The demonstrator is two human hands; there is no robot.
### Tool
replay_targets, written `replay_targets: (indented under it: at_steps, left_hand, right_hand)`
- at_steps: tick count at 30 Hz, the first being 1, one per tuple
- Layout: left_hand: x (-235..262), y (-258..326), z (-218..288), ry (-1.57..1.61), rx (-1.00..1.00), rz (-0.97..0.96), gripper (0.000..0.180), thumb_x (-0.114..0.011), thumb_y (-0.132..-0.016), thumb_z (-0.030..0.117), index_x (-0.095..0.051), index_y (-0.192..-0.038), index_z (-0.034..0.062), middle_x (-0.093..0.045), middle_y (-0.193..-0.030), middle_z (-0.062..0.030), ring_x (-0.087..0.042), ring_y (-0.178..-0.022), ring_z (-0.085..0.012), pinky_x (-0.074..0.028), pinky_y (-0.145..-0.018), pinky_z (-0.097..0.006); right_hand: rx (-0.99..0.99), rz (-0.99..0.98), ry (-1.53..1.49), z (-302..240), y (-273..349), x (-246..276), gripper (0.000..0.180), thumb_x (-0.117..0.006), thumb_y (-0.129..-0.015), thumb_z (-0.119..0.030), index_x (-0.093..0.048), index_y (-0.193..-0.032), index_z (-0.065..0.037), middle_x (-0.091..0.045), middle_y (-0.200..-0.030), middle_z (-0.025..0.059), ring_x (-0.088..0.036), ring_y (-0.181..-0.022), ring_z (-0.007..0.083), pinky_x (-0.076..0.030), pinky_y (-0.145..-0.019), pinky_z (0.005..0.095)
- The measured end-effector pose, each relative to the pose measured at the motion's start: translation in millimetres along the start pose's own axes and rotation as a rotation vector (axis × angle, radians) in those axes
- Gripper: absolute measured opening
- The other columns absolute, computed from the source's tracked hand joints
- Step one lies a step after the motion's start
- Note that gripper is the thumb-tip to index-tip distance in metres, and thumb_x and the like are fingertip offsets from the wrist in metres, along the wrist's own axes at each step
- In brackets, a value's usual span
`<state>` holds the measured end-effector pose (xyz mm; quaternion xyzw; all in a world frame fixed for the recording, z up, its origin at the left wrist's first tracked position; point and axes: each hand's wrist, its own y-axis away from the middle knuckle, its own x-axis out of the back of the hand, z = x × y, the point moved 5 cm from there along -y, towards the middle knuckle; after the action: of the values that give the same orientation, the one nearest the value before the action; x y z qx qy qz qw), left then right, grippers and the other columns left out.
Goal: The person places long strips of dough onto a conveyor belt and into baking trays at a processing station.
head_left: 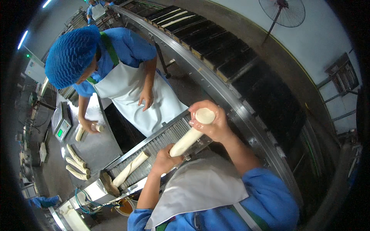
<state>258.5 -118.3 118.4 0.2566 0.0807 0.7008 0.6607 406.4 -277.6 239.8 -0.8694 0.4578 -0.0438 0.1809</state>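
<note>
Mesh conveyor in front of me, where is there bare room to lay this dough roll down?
The mesh conveyor is bare between the dough roll lying on it and the roll held by your left hand and right hand. The steel table is open mid-surface; its left edge is crowded with dough pieces, near a co-worker's hand.

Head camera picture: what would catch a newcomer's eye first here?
At the centre, the person's left hand and right hand grip the two ends of a long pale roll of dough, held above a narrow metal mesh conveyor where another pale dough roll lies. To the upper left, a co-worker in a blue hair net and white apron shapes dough on a steel table.
</note>
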Motion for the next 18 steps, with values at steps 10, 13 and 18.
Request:
replay_targets:
  at_steps: [10,13,18]
  left_hand:
    - [17,27,-34,1.423,0.127,-0.249,0.035,-0.063,-0.086,0.024,-0.051,-0.108,-0.0002,-0.051,-0.066,-0.003,-0.048,-0.055,-0.0122,-0.042,-0.054,-0.027]
    - [65,55,-9,1.681,-0.141,-0.171,0.035,-0.061,-0.088,0.026,-0.052,-0.11,0.0001,-0.047,-0.066,0.0011,-0.046,-0.055,-0.0082,-0.041,-0.052,-0.025]
    - [193,88,-48,1.312,-0.212,0.554,0.032,-0.06,-0.089,0.021,-0.053,-0.112,-0.0003,-0.057,-0.073,-0.0056,-0.056,-0.058,-0.0124,-0.051,-0.055,-0.027]
  right_hand:
    - [-0.338,0.169,-0.405,60,-10,-5,0.081,-0.066,-0.088,-0.024,-0.018,-0.149,-0.003,-0.053,-0.124,0.0234,-0.059,-0.107,0.0271,-0.048,-0.095,0.0417]
    - [-0.711,0.144,-0.187,126,25,8,0.078,-0.068,-0.087,-0.035,-0.03,-0.146,-0.001,-0.053,-0.128,0.0194,-0.057,-0.113,0.0273,-0.045,-0.099,0.0425]
    - [-0.975,0.15,-0.036,183,107,21,0.05,-0.067,-0.084,-0.02,-0.052,-0.127,0.0,-0.065,-0.104,0.0117,-0.064,-0.093,0.0203,-0.051,-0.082,0.0345]
